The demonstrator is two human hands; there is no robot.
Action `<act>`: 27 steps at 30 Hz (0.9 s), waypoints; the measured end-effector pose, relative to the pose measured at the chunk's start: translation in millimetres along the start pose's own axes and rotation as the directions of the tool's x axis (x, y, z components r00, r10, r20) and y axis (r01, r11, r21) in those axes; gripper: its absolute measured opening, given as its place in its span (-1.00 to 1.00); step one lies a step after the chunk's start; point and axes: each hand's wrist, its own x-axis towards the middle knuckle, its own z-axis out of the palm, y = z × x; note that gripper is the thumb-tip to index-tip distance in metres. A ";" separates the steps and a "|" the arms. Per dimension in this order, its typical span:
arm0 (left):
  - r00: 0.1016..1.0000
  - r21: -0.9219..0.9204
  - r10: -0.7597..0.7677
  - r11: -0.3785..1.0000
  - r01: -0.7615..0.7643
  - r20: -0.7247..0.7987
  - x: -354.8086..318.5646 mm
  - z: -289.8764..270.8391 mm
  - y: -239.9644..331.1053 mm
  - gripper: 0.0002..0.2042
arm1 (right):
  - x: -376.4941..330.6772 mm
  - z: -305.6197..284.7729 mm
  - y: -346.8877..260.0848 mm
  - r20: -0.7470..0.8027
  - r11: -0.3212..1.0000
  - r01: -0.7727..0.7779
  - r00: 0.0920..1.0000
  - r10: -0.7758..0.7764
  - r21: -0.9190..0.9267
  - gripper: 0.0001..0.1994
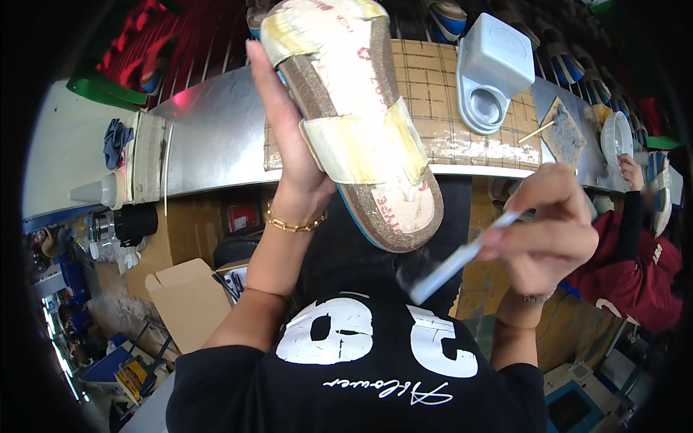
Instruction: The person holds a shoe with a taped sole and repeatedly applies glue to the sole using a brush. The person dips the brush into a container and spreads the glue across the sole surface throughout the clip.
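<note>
My left hand (292, 148) is closed round the side of a sandal (354, 86), lifted above the bench edge. The sandal has two pale yellowish straps, a light insole with red print, a brown cork-like border and a blue lower edge. To its right, my right hand (552, 231) pinches a slim brush-like tool (462, 258) by its pale handle. The tool slants down to the left, its tip below the sandal's end and apart from it. A dark patch beside that tip is blurred, so I cannot make out bristles clearly.
On the metal bench (216, 123) lies a gridded brown board (419, 79) bearing a grey plastic dispenser (498, 58) with a round cup. A stained square pad (564, 133) holds a thin stick. Several shoes line the rack behind. A co-worker's hand (632, 172) touches a white bowl (615, 141).
</note>
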 end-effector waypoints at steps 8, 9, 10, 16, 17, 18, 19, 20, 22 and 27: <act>0.906 -0.291 -0.212 0.899 0.328 0.367 11.2 -10.5 -4.3 -0.19 | 1.1 4.6 10.6 0.073 0.996 -0.083 0.994 0.081 0.025 -0.75; 0.874 -0.310 -0.214 0.876 0.369 0.436 16.2 -16.2 -7.5 -0.22 | -1.1 2.8 12.1 0.116 0.983 -0.137 0.986 0.123 0.123 -0.74; 0.838 -0.325 -0.213 0.851 0.411 0.502 18.9 -19.2 -9.0 -0.24 | -0.6 0.7 13.0 0.126 0.983 -0.090 0.990 0.070 0.162 -0.73; 0.833 -0.218 -0.248 0.893 0.395 0.494 20.1 -16.2 -13.7 -0.22 | 1.9 -0.1 17.6 0.224 0.977 -0.131 0.970 0.091 0.167 -0.76; 0.829 -0.210 -0.255 0.892 0.401 0.498 20.8 -15.9 -13.0 -0.22 | 3.2 -0.5 17.9 0.208 0.975 -0.109 0.976 0.069 0.192 -0.77; 0.825 -0.203 -0.263 0.891 0.407 0.500 20.4 -15.6 -13.9 -0.21 | 2.4 -1.1 17.9 0.190 0.972 -0.093 0.980 0.051 0.218 -0.77; 0.821 -0.201 -0.271 0.887 0.416 0.503 20.7 -15.0 -15.1 -0.21 | 1.6 -1.6 18.0 0.171 0.967 -0.075 0.985 0.034 0.243 -0.77; 0.817 -0.198 -0.278 0.884 0.423 0.505 21.5 -14.2 -15.6 -0.21 | 2.1 -0.6 19.3 0.191 0.969 -0.099 0.980 0.055 0.229 -0.77; 0.811 -0.200 -0.284 0.878 0.434 0.512 23.1 -14.3 -16.3 -0.21 | 7.0 0.9 22.6 0.232 0.971 -0.138 0.968 0.091 0.194 -0.77; 0.807 -0.195 -0.296 0.875 0.444 0.510 22.6 -11.0 -15.1 -0.19 | 8.6 1.4 23.4 0.217 0.966 -0.104 0.975 0.052 0.237 -0.75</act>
